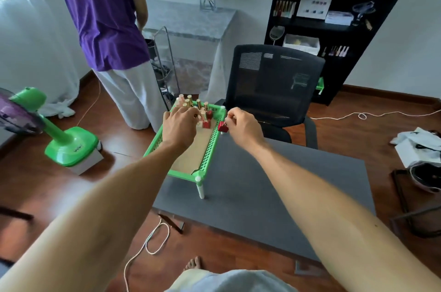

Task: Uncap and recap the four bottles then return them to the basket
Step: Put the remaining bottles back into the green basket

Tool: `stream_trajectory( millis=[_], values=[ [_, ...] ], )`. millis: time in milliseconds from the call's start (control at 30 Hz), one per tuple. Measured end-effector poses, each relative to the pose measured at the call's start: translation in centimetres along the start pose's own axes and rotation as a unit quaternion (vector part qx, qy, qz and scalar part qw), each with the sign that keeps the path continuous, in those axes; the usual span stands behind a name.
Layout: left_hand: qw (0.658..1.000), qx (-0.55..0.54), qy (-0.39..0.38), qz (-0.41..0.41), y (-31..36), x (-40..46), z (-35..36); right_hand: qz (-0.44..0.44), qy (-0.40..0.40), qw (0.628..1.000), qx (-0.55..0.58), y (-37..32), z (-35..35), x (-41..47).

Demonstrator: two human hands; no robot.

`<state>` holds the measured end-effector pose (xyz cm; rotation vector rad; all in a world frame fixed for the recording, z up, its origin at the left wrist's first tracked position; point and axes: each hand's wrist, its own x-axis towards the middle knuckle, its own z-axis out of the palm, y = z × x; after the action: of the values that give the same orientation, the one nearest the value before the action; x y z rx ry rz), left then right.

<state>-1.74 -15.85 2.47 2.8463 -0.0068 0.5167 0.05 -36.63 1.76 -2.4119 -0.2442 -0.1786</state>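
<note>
At the far left corner of the dark grey table (274,184), both bare forearms stretch forward, nearly straight at the elbow. Left hand (180,126) hovers palm down over the green basket (210,148), fingers spread and relaxed above the cluster of bottles (202,112); I cannot tell whether the fingertips touch any of them, and they hold nothing visible. Right hand (243,127) sits just beside the basket's right rim, knuckles up, fingers curled; thumb and forefinger pinch the cap of a red bottle (223,127), which hangs or stands just outside the rim, close to the table's far edge.

Basket: bright green plastic, rectangular, lattice sides, white corner posts and short legs, tan flat floor. Its left side overhangs the table's left edge. Bottles inside crowd the far end: small, squarish red or pale bodies, tall gold or pinkish caps, all upright.

Table top is matte and smooth. A black mesh-backed chair (274,84) stands beyond the far edge. A person in a purple shirt (100,10) stands on the wooden floor past the far left corner.
</note>
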Motion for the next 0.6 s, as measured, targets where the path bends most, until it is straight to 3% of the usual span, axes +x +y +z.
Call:
stream_trajectory(
  millis=[600],
  values=[
    [0.997, -0.026, -0.063, 0.034, -5.9, 3.4, 3.8, 0.026, -0.043, 0.997, -0.053, -1.6, 7.4, 3.6]
  ],
)
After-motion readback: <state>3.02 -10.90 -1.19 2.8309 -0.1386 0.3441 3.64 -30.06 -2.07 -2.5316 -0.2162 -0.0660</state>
